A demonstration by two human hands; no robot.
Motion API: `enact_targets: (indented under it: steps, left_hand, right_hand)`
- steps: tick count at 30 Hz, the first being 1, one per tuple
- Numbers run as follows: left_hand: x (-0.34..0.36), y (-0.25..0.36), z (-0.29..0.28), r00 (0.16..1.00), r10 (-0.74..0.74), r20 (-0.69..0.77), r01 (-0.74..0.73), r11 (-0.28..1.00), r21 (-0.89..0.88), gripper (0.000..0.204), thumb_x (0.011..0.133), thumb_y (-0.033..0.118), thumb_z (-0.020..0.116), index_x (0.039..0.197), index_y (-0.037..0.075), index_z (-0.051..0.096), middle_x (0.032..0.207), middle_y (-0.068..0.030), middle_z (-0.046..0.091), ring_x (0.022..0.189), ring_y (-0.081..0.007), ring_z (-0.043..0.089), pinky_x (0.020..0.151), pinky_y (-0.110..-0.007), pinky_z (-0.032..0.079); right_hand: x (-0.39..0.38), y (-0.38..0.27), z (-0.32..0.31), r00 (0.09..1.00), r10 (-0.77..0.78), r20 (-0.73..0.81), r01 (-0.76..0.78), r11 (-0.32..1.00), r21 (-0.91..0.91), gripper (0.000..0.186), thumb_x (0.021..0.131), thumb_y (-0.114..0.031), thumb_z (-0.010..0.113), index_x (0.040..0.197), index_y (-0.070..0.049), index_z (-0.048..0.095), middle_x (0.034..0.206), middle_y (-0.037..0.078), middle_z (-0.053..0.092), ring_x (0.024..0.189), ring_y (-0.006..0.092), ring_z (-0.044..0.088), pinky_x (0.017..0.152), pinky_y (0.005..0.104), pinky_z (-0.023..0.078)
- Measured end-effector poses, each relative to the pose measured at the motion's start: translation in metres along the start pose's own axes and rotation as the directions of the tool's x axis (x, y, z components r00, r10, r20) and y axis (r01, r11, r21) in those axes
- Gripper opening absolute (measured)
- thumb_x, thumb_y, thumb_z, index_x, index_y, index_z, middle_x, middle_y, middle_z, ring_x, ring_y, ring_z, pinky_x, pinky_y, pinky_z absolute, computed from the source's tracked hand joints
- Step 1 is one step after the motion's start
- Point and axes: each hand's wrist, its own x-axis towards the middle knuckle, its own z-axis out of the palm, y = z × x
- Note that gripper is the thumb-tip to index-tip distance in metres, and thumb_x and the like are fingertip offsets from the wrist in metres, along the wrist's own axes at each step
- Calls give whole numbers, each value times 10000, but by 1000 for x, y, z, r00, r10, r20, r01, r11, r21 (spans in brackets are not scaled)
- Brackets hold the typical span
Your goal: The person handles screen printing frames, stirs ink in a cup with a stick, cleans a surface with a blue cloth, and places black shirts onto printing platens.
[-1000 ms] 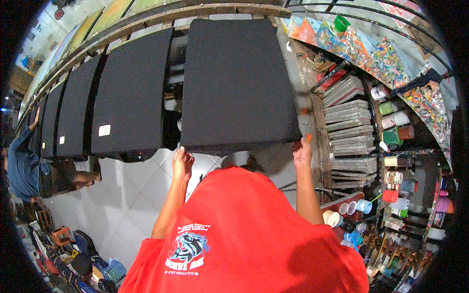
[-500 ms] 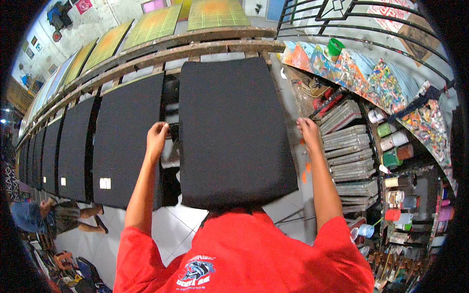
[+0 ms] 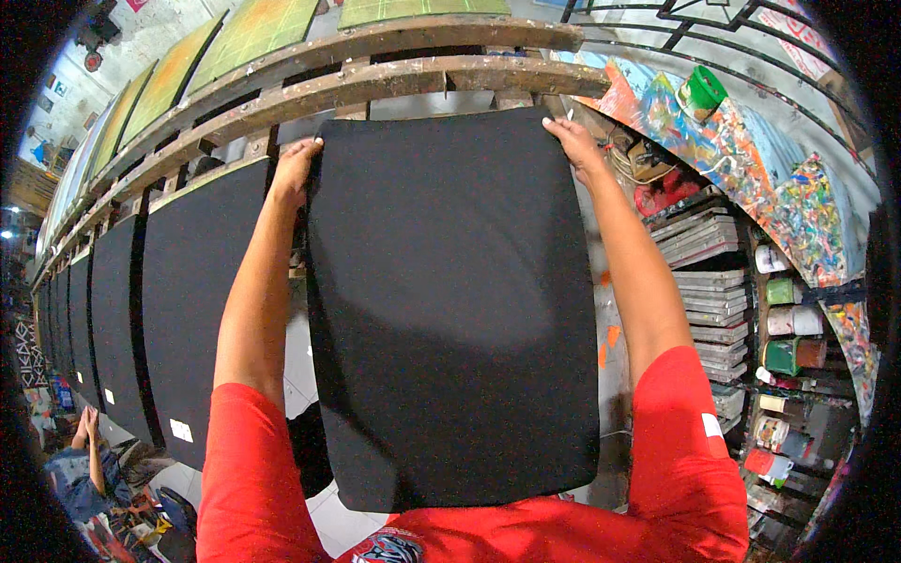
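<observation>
A black cloth [image 3: 450, 300] lies over a flat board in front of me, its near edge against my red shirt. At its far left corner my left hand [image 3: 298, 164] is closed, fingers pinching the edge. My right hand [image 3: 577, 150] closes on the far right corner with its fingertips; the thumb side shows at the edge. The undersides of both grips are hidden. Across the lower left of the cloth run darker shaded patches. Both forearms reach along its sides.
More black-covered boards [image 3: 202, 310] stand in a row on the left. Wooden rails [image 3: 394, 84] run along the far side. On the right are stacked frames [image 3: 713, 310], a paint-splashed sheet [image 3: 741, 169], a green tub [image 3: 701, 92] and paint containers. Another person [image 3: 84, 469] is at lower left.
Both hands have moved away from me, from beside the cloth to its two far corners, and have taken hold there. My view has shifted closer over the board.
</observation>
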Motion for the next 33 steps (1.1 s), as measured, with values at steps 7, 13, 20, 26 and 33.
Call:
enact_targets:
  steps: [7,13,20,26,33]
  left_hand:
    - [30,14,6,942,231,-242,-215,973,89,139,817,175,647,741,71,595,662,36,557,566,-73,464,542,-233,384]
    - [70,16,1,859,389,-333,-237,878,416,214,778,224,676,699,36,612,607,5,561,563,-88,468,551,-250,388]
    - [73,8,-1,956,193,-221,-50,849,526,232,774,264,694,716,66,589,606,16,540,526,-93,455,486,-264,350]
    - [55,4,-18,995,-37,-95,57,974,219,359,800,358,653,813,1,615,762,-52,611,641,-134,519,590,-271,415]
    - [-163,-20,-15,971,210,-115,-179,955,236,303,912,334,509,971,39,544,769,5,501,693,-84,450,625,-234,380]
  right_hand:
    - [35,-13,2,927,-276,-253,243,958,-154,217,785,-224,679,834,-15,651,729,6,623,651,93,542,617,254,423]
    - [73,-19,10,823,-414,-388,273,888,-369,231,746,-251,696,806,-29,669,741,97,664,685,187,622,648,319,460]
    - [78,-7,5,946,-141,-292,-36,849,-527,241,752,-236,704,751,0,656,696,36,620,653,119,539,638,278,429]
    - [62,-32,6,987,-149,56,152,773,-616,260,773,-243,672,848,6,662,759,55,626,747,133,565,685,271,437]
    - [-134,-11,-28,928,-327,-179,254,906,-338,281,851,-228,608,1012,3,621,949,82,647,886,144,586,796,272,448]
